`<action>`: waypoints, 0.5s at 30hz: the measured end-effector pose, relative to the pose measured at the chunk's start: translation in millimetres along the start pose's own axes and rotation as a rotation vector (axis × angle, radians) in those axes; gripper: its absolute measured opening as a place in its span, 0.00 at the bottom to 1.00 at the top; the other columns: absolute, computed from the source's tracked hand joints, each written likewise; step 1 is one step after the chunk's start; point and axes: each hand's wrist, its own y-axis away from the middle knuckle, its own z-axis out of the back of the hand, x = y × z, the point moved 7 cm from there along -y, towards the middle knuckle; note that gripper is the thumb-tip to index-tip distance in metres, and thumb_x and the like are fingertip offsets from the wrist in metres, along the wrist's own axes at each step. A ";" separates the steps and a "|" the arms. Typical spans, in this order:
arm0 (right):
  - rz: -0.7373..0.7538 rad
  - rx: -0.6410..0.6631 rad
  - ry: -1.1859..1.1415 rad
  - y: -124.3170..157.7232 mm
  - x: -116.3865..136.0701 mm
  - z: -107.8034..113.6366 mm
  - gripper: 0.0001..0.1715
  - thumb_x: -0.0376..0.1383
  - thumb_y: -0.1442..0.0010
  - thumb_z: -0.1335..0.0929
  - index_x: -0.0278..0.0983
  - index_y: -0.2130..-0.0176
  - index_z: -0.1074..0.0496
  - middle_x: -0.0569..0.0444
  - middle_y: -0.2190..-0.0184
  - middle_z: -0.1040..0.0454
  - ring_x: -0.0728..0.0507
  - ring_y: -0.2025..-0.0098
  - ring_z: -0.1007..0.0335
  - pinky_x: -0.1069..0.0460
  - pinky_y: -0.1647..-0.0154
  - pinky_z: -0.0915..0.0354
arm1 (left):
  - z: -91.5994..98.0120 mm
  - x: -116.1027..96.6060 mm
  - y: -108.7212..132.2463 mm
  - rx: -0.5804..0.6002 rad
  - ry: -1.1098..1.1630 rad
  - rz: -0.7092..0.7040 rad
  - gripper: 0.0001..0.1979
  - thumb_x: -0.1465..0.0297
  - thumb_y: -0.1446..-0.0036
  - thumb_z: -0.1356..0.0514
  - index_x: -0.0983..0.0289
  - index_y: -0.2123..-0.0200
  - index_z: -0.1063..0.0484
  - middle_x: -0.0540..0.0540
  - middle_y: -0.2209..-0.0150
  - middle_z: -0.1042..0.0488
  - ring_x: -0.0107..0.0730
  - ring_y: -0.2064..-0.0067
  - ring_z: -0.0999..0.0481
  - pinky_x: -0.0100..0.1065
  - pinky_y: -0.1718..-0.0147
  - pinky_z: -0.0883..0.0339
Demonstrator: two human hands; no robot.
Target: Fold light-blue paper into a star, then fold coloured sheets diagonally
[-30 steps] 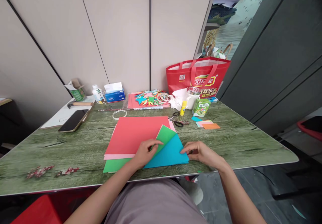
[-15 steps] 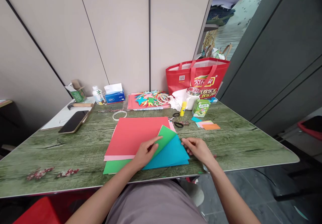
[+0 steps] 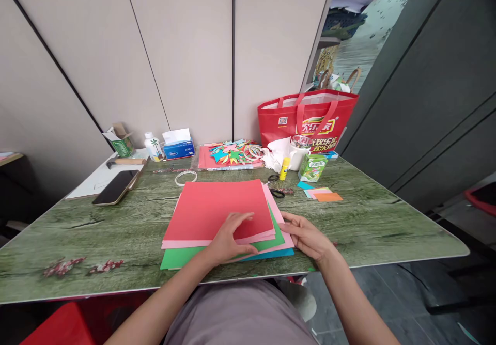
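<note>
A stack of coloured paper sheets lies on the table in front of me, its sheets fanned out of line. A red sheet (image 3: pixel 217 205) is on top, with pink sheets (image 3: pixel 284 237), a green sheet (image 3: pixel 176 257) and a blue sheet (image 3: pixel 273 253) showing at the edges beneath. My left hand (image 3: pixel 232 241) is over the stack's front part, thumb and fingers spread. At the right edge, my right hand (image 3: pixel 306 236) has its fingertips against the pink sheet, fingers apart; some of them are hidden.
Behind the stack are a tape roll (image 3: pixel 186 178), scissors (image 3: pixel 277 193), a glue stick (image 3: pixel 284 169) and paper stars (image 3: pixel 232 153). Small paper strips (image 3: pixel 327 197) and a green drink carton (image 3: pixel 313 168) stand right, before a red bag (image 3: pixel 279 128). A phone (image 3: pixel 115 187) and hammer (image 3: pixel 127 162) lie left.
The lifted green corner has come down, and the red and pink sheets now lie over most of the blue. My left hand has opened; my right hand has moved onto the stack's edge.
</note>
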 end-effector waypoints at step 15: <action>0.263 -0.301 0.413 4.7 6.5 11.1 0.28 0.47 0.58 0.27 0.37 0.60 0.34 0.65 0.83 0.40 0.53 0.82 0.46 0.58 0.81 0.49 | -13.4 4.3 3.4 0.139 -0.262 0.094 0.41 0.51 0.56 0.39 0.60 0.41 0.46 0.60 0.38 0.48 0.48 0.36 0.58 0.49 0.42 0.55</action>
